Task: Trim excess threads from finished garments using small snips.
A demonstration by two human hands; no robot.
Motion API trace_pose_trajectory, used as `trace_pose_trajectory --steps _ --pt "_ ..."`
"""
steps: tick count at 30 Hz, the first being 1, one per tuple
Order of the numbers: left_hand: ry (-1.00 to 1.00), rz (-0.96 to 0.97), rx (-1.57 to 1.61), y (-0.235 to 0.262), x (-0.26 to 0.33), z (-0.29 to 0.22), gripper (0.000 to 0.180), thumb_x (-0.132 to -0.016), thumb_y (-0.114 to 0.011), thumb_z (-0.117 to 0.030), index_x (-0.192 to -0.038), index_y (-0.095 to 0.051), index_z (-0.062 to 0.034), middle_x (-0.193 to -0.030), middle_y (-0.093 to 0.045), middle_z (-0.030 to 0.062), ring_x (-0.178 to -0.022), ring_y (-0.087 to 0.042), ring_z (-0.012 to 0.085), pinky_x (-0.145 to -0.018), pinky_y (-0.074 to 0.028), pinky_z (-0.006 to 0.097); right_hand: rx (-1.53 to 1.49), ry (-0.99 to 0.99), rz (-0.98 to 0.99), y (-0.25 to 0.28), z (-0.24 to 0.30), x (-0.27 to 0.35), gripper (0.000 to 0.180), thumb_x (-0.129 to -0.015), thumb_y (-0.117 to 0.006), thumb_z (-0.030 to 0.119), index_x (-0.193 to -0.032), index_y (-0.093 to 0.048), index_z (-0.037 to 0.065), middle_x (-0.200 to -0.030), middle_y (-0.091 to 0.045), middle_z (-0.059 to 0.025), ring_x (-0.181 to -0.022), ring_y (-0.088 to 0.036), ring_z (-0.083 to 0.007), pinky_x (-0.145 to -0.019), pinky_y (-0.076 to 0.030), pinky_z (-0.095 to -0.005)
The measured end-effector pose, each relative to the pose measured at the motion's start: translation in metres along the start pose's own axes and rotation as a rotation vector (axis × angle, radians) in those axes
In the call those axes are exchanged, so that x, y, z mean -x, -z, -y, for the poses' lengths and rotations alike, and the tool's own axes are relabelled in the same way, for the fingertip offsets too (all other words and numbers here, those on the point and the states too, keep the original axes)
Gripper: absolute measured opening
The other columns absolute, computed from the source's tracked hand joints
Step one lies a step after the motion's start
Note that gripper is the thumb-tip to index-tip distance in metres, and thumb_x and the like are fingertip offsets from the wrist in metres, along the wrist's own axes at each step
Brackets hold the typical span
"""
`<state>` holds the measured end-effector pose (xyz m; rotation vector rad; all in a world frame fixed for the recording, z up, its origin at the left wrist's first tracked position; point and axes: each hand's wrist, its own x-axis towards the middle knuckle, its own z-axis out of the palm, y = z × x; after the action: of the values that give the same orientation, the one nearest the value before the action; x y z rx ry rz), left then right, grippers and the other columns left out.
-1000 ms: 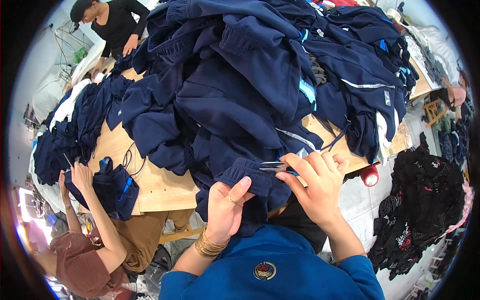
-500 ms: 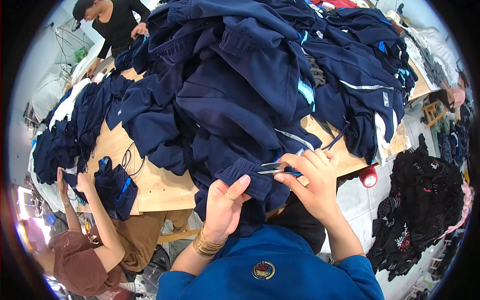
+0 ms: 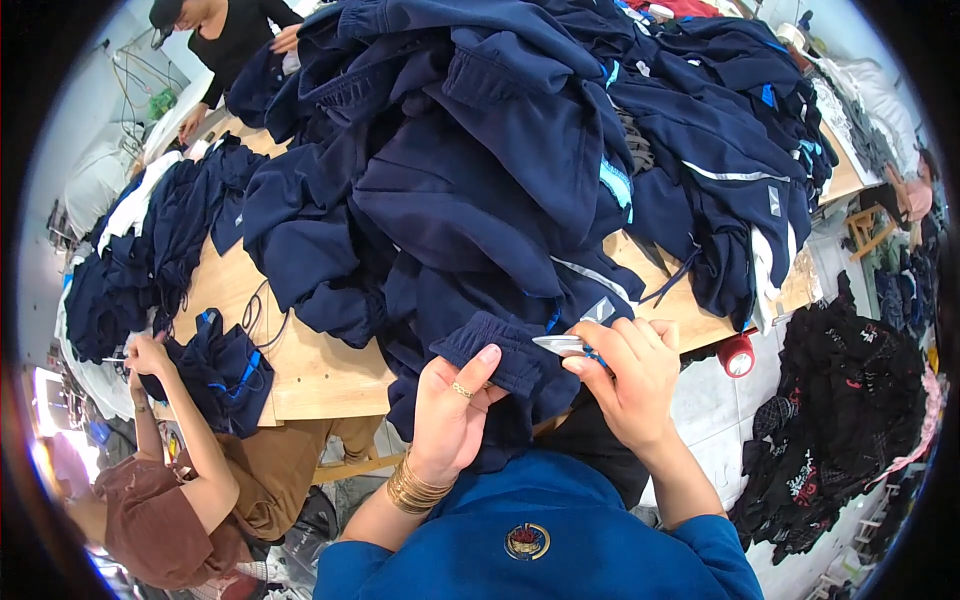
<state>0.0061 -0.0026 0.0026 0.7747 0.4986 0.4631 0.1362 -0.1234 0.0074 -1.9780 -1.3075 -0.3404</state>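
Observation:
My left hand [image 3: 452, 408] pinches the edge of a gathered elastic cuff [image 3: 490, 350] on a navy garment, thumb on top. In my right hand [image 3: 632, 380] is a small pair of thread snips [image 3: 562, 345], its metal blades pointing left and closed together. The blade tips lie just right of the cuff, apart from it. Below and behind the cuff, the rest of the navy garment [image 3: 545, 400] hangs toward my lap and merges with the heap, so its outline is hard to tell.
A big heap of navy garments [image 3: 470, 190] covers most of the wooden table [image 3: 325, 375]. At the left, a co-worker in brown [image 3: 165, 520] handles navy cloth; another in black [image 3: 240, 45] stands at the far left. Black garments [image 3: 825, 430] lie on the floor at right, near a red-rimmed spool [image 3: 737, 356].
The snips' blades have gone from spread at the cuff's edge to closed, and my right hand has drawn slightly right. My left hand keeps its grip on the cuff.

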Motion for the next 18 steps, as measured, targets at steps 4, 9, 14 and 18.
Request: trace_pose_trajectory --steps 4,9,14,18 --pt "0.004 0.014 0.031 -0.0032 0.0004 -0.0004 0.019 -0.087 -0.050 -0.011 -0.100 -0.056 0.0028 -0.097 -0.061 0.0105 -0.088 -0.060 0.0170 -0.080 -0.048 0.033 0.141 0.017 0.005 0.0002 0.0032 -0.0003 0.026 -0.070 -0.065 0.034 -0.088 -0.060 0.016 -0.063 -0.042 0.0010 -0.058 -0.042 -0.0143 -0.062 -0.026 -0.0310" --pt "0.017 0.020 0.069 -0.0041 -0.0001 0.0000 0.019 -0.087 -0.050 -0.010 -0.099 -0.056 0.0035 -0.096 -0.061 0.0099 -0.087 -0.060 0.0162 -0.080 -0.048 0.031 0.171 0.018 -0.005 -0.0017 0.0028 0.0002 0.025 -0.070 -0.065 0.034 -0.088 -0.061 0.017 -0.064 -0.041 0.0014 -0.059 -0.042 -0.0139 -0.062 -0.025 -0.0311" --pt "0.037 0.045 0.065 -0.0010 -0.0004 0.0020 0.021 -0.089 -0.047 -0.014 -0.102 -0.055 0.0007 -0.101 -0.060 0.0100 -0.092 -0.058 0.0180 -0.085 -0.045 0.035 0.156 -0.005 -0.010 -0.0013 0.0045 -0.0008 0.025 -0.070 -0.065 0.034 -0.088 -0.061 0.018 -0.064 -0.040 0.0015 -0.059 -0.041 -0.0139 -0.062 -0.025 -0.0312" --pt "0.084 0.051 0.103 0.0027 -0.0027 0.0046 0.021 -0.089 -0.047 -0.015 -0.102 -0.056 -0.0002 -0.101 -0.060 0.0092 -0.094 -0.057 0.0171 -0.087 -0.043 0.035 0.158 -0.010 -0.011 -0.0026 0.0035 0.0000 0.025 -0.070 -0.065 0.035 -0.088 -0.061 0.018 -0.064 -0.040 0.0017 -0.059 -0.041 -0.0138 -0.062 -0.025 -0.0316"
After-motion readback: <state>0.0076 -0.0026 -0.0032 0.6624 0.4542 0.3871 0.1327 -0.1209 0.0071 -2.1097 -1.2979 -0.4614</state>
